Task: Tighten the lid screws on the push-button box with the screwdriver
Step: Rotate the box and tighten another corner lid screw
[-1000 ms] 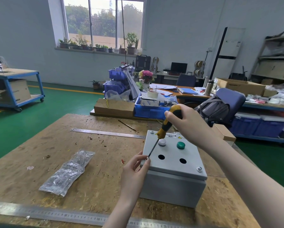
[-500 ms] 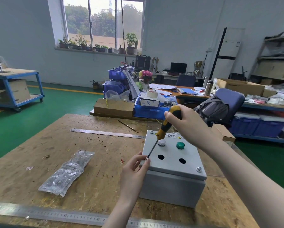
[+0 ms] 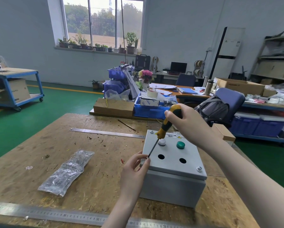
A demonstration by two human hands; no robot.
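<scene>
Head view: your box (image 3: 174,163) sits near the desk's right edge.
Right hand (image 3: 189,127): you grip the screwdriver (image 3: 168,123).
Left hand (image 3: 135,170): you pinch its tip at the near-left screw.
Next: turn carefully, pressing down.

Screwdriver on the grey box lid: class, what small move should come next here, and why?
Probably turn the screwdriver handle with the right hand. Its tip sits at the lid's near-left corner, where the left hand's fingertips steady the tip, so the tool seems seated for tightening.
</scene>
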